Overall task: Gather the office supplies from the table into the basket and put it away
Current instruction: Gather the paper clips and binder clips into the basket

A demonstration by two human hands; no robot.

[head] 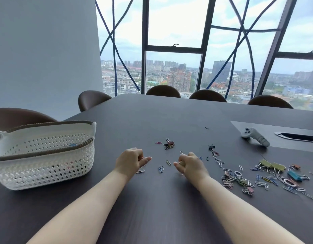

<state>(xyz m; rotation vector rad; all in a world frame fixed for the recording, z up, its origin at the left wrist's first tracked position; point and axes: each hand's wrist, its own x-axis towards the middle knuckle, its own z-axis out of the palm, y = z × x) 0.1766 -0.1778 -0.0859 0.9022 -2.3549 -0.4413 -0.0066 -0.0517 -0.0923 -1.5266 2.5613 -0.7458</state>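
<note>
Left hand (pixel 130 162) and right hand (pixel 190 164) are both curled tight, each seemingly pinching paper clips (pixel 161 169) off the table (pixel 152 120); I'd fill both fists first (the big pile (pixel 240 180) is off right); white lattice basket (pixel 46 155) sits left, a few coloured bits faintly inside.

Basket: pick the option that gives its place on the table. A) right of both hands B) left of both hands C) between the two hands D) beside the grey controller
B: the white basket stands on the table left of the left hand, with the right hand and most paper clips farther right.
</note>
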